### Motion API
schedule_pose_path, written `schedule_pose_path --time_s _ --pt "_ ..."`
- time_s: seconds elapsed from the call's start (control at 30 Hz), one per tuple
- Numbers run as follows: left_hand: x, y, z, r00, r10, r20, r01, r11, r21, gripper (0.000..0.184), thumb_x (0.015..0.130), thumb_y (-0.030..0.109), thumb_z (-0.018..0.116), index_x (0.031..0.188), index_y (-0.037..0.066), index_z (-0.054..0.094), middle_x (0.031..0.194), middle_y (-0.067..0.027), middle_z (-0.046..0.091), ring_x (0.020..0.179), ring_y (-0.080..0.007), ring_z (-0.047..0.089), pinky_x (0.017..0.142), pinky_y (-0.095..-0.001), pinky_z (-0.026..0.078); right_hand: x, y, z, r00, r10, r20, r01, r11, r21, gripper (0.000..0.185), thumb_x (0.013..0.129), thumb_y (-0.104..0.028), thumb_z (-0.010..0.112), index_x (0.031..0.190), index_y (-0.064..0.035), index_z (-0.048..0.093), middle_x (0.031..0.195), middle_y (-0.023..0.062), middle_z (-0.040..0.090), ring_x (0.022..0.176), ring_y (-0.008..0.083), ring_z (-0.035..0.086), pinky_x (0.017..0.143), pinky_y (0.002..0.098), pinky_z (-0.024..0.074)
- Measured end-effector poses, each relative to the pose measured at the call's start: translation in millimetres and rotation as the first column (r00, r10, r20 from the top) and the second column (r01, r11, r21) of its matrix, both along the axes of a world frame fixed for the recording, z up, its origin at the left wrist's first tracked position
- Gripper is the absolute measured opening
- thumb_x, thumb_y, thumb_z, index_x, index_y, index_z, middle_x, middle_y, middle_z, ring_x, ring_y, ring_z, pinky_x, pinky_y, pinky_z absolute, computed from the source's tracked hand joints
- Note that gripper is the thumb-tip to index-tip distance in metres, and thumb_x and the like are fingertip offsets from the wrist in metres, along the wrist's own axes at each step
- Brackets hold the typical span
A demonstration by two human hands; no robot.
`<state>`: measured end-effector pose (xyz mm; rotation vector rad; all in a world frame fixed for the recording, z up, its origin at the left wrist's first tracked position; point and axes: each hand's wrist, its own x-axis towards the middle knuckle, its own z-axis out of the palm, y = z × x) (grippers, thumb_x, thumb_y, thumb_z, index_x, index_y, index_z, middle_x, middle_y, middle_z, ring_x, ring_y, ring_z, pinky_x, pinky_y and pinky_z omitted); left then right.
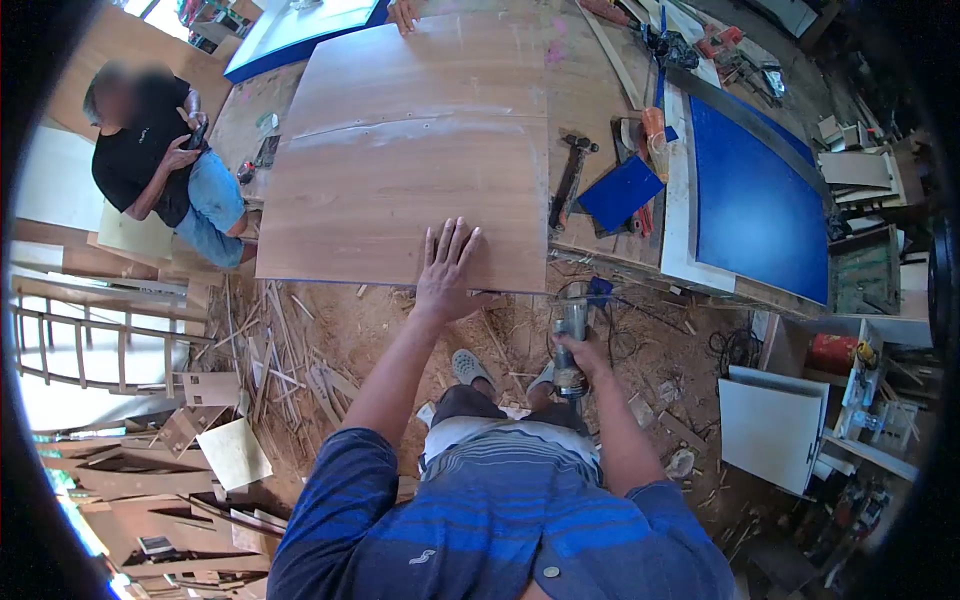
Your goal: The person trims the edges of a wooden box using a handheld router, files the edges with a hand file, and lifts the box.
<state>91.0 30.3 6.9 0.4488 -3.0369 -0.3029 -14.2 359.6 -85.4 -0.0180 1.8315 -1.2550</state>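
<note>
My left hand (447, 280) lies flat with fingers spread on the near edge of a wood-grain panel (390, 190). The panel rests on the workbench, and a seam crosses its surface. In my right hand (588, 355) is a grey, cylindrical power tool that looks like a trim router (573, 325), held beside the panel's near right corner. My fingers are wrapped round its body. A hammer (570, 180) and a small blue board (621, 193) lie to the right of the panel.
Another person's hand (403, 14) touches the panel's far edge. At the left, a person (150, 150) sits holding a phone-like object. A large blue panel (755, 195) lies on the bench's right. Wood offcuts (265, 350) and shavings cover the floor. White boards (770, 430) lean at right.
</note>
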Motion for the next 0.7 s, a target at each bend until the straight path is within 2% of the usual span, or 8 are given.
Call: schedule_pose_path --time_s 0.03,0.07,0.17,0.27,0.53,0.6,0.67,0.7 --pt "0 -2 -4 1.0 0.003 -0.013 -0.003 1.0 0.013 0.133 0.073 0.068 0.089 0.176 0.013 0.025 0.181 -0.0213 0.023 0.171 -0.0391 0.01 0.139 -0.0628 0.003 5 -5 -7 1.0 -0.018 0.023 0.018 1.0 0.012 0.044 0.086 -0.034 0.093 0.117 -0.0052 0.08 0.106 0.0059 0.08 0.094 0.0191 0.073 0.088 0.0384 0.058" --pt "1 -2 -5 1.0 0.002 -0.006 -0.002 1.0 0.01 0.133 0.073 0.068 0.09 0.176 0.013 0.025 0.181 -0.021 0.022 0.171 -0.0391 0.01 0.139 -0.0632 0.003 9 -4 -43 0.999 -0.044 0.009 0.044 0.998 -0.05 0.041 0.087 -0.03 0.093 0.116 -0.0047 0.079 0.105 0.006 0.08 0.09 0.0181 0.074 0.083 0.0382 0.0588" --pt "1 -4 -6 1.0 -0.005 -0.007 0.005 1.0 0.006 0.133 0.073 0.067 0.09 0.176 0.014 0.024 0.182 -0.0203 0.022 0.171 -0.0391 0.01 0.138 -0.0645 0.003 17 -20 -30 0.965 -0.154 0.214 0.183 0.975 -0.125 0.041 0.087 -0.029 0.093 0.117 -0.0043 0.077 0.104 0.006 0.08 0.089 0.0176 0.074 0.081 0.0372 0.0589" --pt "1 -6 -9 0.999 -0.016 -0.04 0.017 1.0 0.024 0.133 0.073 0.066 0.09 0.176 0.013 0.024 0.182 -0.0204 0.021 0.171 -0.0392 0.01 0.138 -0.0658 0.003 20 -37 8 0.959 -0.132 0.251 0.155 0.985 -0.077 0.044 0.087 -0.027 0.093 0.12 -0.0037 0.075 0.103 0.0053 0.08 0.091 0.0177 0.075 0.081 0.037 0.0594" --pt "1 -8 -5 0.994 -0.031 0.101 0.038 0.997 -0.066 0.136 0.073 0.066 0.09 0.176 0.011 0.022 0.181 -0.0222 0.021 0.171 -0.0406 0.01 0.137 -0.0667 0.003 32 -41 -26 0.988 -0.143 0.05 0.145 0.989 -0.031 0.054 0.086 -0.03 0.093 0.128 -0.0031 0.071 0.116 0.0094 0.08 0.1 0.0224 0.076 0.09 0.0405 0.0602" --pt "2 -8 -4 0.998 -0.033 0.056 0.035 0.999 -0.023 0.135 0.073 0.065 0.09 0.176 0.01 0.022 0.181 -0.0224 0.021 0.171 -0.0413 0.011 0.137 -0.0671 0.003 30 -41 -30 0.993 -0.114 0.008 0.114 0.993 -0.021 0.056 0.086 -0.031 0.093 0.13 -0.0031 0.071 0.119 0.0101 0.079 0.101 0.023 0.076 0.093 0.0406 0.0595" --pt "2 -8 -5 0.999 -0.037 0.027 0.037 0.999 -0.01 0.135 0.073 0.064 0.09 0.176 0.01 0.022 0.181 -0.0227 0.021 0.17 -0.0419 0.012 0.137 -0.0674 0.004 28 -33 -72 0.997 -0.073 0.011 0.072 0.997 0.023 0.057 0.087 -0.031 0.093 0.131 -0.0031 0.07 0.122 0.0103 0.078 0.102 0.0232 0.075 0.095 0.0404 0.0588" --pt "2 -8 -7 0.999 -0.038 0.021 0.039 0.999 -0.019 0.135 0.073 0.064 0.09 0.176 0.01 0.022 0.181 -0.0228 0.021 0.17 -0.0421 0.012 0.137 -0.0675 0.004 28 -35 -66 0.996 -0.082 0.03 0.082 0.997 0.013 0.057 0.087 -0.03 0.092 0.132 -0.0028 0.07 0.121 0.0101 0.079 0.102 0.0234 0.075 0.095 0.0402 0.0589"
